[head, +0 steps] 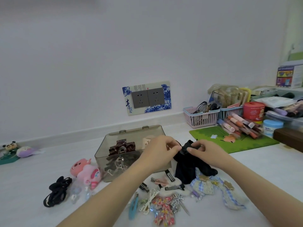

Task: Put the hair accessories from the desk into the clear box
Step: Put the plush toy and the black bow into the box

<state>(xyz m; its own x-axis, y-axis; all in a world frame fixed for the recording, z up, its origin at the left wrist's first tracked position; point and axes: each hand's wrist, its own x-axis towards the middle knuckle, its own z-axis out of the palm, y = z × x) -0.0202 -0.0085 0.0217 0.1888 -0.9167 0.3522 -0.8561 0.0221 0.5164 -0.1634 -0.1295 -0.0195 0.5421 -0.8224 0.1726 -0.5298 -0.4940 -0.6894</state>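
We saw both hands pinching the top of a black bow (190, 164): left hand (161, 149) at its nine o'clock, right hand (207, 151) at three. Its tails hung toward six o'clock onto the desk (262, 177). The clear box (105, 158) stood just beside the left hand, at nine o'clock.

The left forearm (124, 182) hides the clear box's (105, 148) near right corner. Both arms run off the near edge. The green stand (6, 159) far left is cropped.
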